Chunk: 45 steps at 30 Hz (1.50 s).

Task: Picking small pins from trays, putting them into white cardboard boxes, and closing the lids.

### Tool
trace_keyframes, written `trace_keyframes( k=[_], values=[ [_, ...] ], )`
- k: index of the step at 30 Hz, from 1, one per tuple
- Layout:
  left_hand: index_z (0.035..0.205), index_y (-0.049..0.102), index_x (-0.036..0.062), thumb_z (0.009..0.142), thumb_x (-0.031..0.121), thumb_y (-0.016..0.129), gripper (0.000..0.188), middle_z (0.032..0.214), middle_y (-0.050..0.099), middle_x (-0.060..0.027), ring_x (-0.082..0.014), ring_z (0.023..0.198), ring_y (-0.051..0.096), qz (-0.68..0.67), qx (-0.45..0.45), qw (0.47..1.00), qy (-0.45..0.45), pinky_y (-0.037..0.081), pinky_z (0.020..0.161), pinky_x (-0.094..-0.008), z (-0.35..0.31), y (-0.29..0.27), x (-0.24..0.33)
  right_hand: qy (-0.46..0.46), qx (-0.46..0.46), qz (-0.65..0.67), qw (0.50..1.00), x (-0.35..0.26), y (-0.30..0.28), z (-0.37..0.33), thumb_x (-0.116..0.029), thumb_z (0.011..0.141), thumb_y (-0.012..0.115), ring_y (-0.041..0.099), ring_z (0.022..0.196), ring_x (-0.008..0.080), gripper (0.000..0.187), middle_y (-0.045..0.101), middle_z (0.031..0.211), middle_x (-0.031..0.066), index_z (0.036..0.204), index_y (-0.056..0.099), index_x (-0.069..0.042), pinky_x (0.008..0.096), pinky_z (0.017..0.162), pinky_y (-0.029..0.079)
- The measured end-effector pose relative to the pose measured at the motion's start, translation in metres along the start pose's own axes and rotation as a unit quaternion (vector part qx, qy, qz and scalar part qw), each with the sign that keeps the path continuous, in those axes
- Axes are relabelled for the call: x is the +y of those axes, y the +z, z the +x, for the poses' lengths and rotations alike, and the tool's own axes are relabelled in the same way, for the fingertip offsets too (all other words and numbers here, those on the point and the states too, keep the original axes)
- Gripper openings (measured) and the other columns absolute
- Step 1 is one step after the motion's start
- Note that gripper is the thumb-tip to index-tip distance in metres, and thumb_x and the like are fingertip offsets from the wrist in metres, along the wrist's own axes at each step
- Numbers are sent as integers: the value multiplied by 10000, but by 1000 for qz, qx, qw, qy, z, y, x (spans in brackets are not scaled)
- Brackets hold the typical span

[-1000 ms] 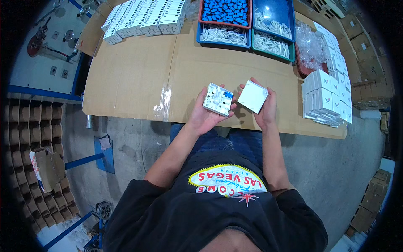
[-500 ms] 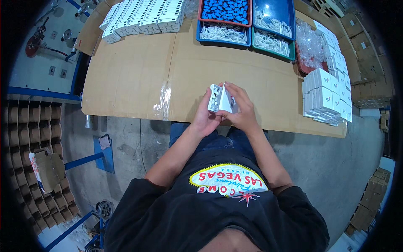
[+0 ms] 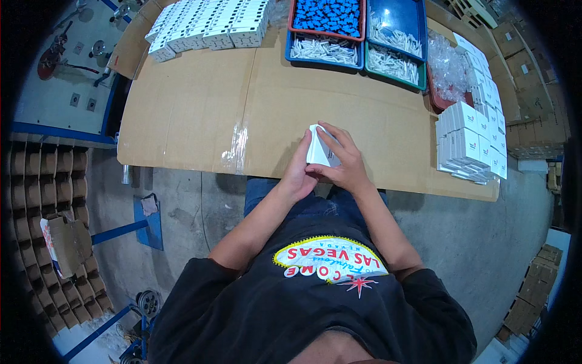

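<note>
Head view: I see my left hand (image 3: 298, 173) and right hand (image 3: 343, 165) closed together around a small white carton (image 3: 317, 151), smooth cardboard, standing tilted with its long axis pointing away from me, pinched between both grips above the cardboard-covered desk's (image 3: 194, 115) near edge.

Person wears a black short-sleeved T-shirt (image 3: 315, 303) with a bright printed emblem (image 3: 330, 265) on the chest: yellow-edged white sign shape, red letters, a red starburst beneath. Blue trousers (image 3: 309, 203) below. Forearms bare; no gloves, watch or rings visible.
</note>
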<state>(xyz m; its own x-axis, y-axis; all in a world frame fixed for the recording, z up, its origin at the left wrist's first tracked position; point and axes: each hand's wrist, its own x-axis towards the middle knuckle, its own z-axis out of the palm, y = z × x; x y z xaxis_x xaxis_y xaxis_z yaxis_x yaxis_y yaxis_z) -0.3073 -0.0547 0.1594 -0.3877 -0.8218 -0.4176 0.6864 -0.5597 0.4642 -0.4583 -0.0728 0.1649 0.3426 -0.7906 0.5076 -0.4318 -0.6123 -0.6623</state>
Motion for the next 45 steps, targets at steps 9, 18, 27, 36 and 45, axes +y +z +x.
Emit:
trace_keyframes(
  k=[9, 18, 27, 36, 45],
  values=[
    [1445, 475, 153, 1055, 577, 436, 577, 1312, 611, -69, -223, 1228, 597, 21, -10, 999, 22, 493, 1021, -406, -4, 13, -4, 4, 1, 3, 1000, 4, -1, -6, -398, 702, 885, 577, 1282, 364, 815, 580, 1433, 184, 1401, 624, -70, 441, 1052, 481],
    [1422, 492, 113, 1047, 581, 422, 603, 1279, 620, -84, -224, 1162, 625, 13, 25, 1000, 2, 512, 996, -398, 7, -10, -8, 21, -42, 15, 999, -1, -9, -3, -293, 785, 843, 546, 1314, 376, 757, 552, 1456, 194, 1456, 566, -77, 449, 1088, 453],
    [1364, 530, 125, 999, 740, 296, 752, 1212, 654, -83, -197, 1091, 656, 80, 22, 996, -11, 560, 866, -366, 3, -4, 4, 145, -93, 48, 984, -7, -15, 2, -292, 812, 802, 498, 1365, 371, 737, 492, 1512, 197, 1469, 540, -82, 440, 1121, 422],
    [1410, 507, 138, 960, 823, 212, 871, 1178, 679, -101, -234, 1104, 675, 78, 22, 996, -46, 575, 871, -376, -14, 18, 22, 96, -207, 65, 971, -26, -45, 28, -278, 786, 825, 528, 1336, 334, 694, 532, 1455, 164, 1412, 593, -87, 420, 1092, 444],
    [1428, 516, 82, 960, 786, 219, 896, 1213, 675, -188, -395, 1045, 708, 7, -93, 993, -74, 626, 834, -507, -13, 5, 19, 114, -142, 138, 974, -10, -50, 40, -249, 941, 707, 641, 1138, 264, 448, 652, 1275, 136, 1340, 642, -57, 360, 977, 501]
  ],
)
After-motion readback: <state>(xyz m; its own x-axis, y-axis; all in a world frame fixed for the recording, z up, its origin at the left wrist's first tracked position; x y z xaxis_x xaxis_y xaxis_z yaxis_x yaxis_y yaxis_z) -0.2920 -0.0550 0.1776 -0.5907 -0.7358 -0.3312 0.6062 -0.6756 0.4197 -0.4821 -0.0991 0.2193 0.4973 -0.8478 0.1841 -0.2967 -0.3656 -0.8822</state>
